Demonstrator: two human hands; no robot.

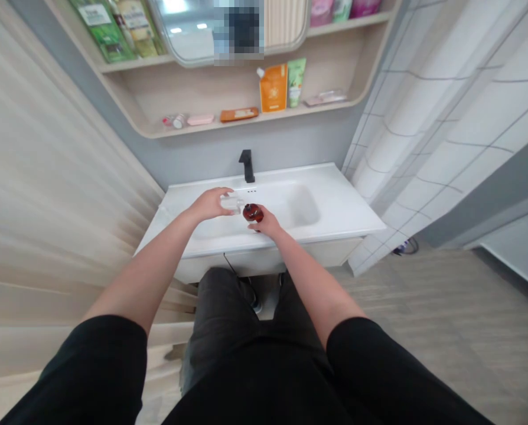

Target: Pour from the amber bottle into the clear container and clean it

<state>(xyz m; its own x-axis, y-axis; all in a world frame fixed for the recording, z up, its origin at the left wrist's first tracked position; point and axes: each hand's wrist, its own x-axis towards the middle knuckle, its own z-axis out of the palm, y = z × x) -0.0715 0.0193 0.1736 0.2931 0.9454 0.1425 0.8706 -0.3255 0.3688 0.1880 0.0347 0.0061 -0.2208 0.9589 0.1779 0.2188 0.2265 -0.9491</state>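
Observation:
My left hand [211, 203] is closed around a clear bottle [231, 204], which lies tilted sideways with its narrow end toward the right. My right hand [265, 223] grips a dark reddish-brown bottle [252, 212] with a black top. The two bottles are close together over the white sink basin [306, 203]; I cannot tell whether they touch. Behind them a black faucet [247, 166] stands at the back of the sink.
Above the sink, a shelf [149, 121] holds an orange pouch [273, 88], a green tube [296, 82] and a pink soap bar-like item [201, 120]. A mirror [193, 35] hangs higher up. A beige curtain [60, 177] hangs on the left, and a tiled wall [423, 136] stands right.

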